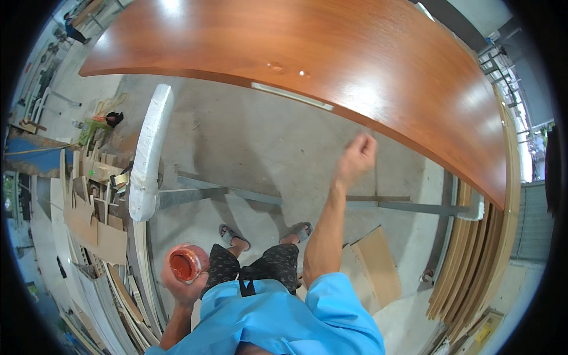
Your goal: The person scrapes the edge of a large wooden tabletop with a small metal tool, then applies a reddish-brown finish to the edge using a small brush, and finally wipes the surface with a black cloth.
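Red-filled jar [188, 264] in left grip [182, 283], rim up.

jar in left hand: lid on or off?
Off. The jar in the left hand shows an open mouth with red-brown liquid inside; no lid visible.

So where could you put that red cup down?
The big brown board is bare, apart from two small drops near its front edge. The grey floor between the white padded post and the right hand is open too. The scrap pile at left is crowded.
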### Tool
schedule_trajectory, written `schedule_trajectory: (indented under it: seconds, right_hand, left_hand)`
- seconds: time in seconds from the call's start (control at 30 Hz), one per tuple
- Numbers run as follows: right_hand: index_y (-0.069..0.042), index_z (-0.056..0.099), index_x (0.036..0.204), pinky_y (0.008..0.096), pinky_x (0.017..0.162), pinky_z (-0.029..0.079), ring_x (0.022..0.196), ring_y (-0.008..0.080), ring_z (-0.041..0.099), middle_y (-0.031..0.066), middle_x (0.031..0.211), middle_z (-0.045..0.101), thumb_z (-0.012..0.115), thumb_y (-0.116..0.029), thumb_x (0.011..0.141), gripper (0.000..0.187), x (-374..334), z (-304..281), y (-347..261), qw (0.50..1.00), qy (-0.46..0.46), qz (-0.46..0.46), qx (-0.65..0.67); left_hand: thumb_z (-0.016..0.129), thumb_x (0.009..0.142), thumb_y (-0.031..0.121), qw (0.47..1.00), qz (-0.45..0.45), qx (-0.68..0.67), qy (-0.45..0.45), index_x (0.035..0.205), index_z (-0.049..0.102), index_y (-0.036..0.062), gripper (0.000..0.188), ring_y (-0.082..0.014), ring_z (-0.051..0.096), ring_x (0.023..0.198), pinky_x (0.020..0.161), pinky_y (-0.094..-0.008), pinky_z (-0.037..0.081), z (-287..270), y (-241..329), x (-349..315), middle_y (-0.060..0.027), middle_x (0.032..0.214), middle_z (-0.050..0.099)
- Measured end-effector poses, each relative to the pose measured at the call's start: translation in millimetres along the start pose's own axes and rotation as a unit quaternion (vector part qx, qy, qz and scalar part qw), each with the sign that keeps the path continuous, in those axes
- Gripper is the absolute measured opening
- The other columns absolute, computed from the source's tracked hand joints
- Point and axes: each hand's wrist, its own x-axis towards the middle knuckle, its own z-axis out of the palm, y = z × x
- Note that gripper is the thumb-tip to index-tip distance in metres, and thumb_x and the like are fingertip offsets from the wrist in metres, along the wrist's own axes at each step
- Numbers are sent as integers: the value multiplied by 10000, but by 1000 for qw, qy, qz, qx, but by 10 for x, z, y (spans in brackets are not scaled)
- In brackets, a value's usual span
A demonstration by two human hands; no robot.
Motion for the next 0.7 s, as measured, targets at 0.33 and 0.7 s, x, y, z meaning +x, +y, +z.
schedule_trajectory:
  seconds: [0.33, 0.7]
  right_hand:
    - [-13, 681, 916, 229, 547, 427, 607, 57, 519, -8, 678, 591, 612, -156, 1019, 189, -797, 462, -351, 995, -100, -6, -8]
    - [-39, 663, 897, 213, 559, 409, 642, 57, 522, -4, 713, 590, 611, -188, 1022, 202, -934, 1189, -388, 995, -72, 69, 18]
  left_hand:
    - [724, 581, 83, 998, 1, -2, -56, 1284, 538, -49, 738, -317, 633, 1123, 1011, -419, 493, -1011, -649, 550, -194, 1186, 633]
    - [706, 645, 164, 999, 1, 7, -32, 1336, 510, -41, 747, -270, 593, 1182, 1034, -404, 462, -1277, -662, 1160, -159, 1237, 595]
